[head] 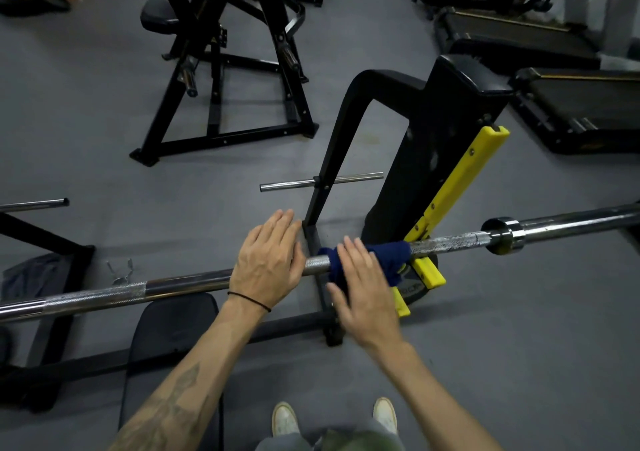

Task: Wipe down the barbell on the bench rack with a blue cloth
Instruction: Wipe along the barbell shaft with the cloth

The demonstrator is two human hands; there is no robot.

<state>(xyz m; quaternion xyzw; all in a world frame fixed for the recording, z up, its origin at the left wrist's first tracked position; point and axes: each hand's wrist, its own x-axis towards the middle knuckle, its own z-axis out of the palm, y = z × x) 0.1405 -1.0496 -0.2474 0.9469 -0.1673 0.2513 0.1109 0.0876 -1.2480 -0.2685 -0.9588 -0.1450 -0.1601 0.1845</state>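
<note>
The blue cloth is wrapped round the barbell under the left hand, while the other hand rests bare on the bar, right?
Not quite: the head view shows the blue cloth on the barbell under the right hand. The left hand rests bare on the bar.

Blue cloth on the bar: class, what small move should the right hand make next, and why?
Probably curl the right hand around the blue cloth and slide it right along the barbell. The fingers lie straight over the cloth, and the rough, speckled section beyond it looks unwiped.
</note>
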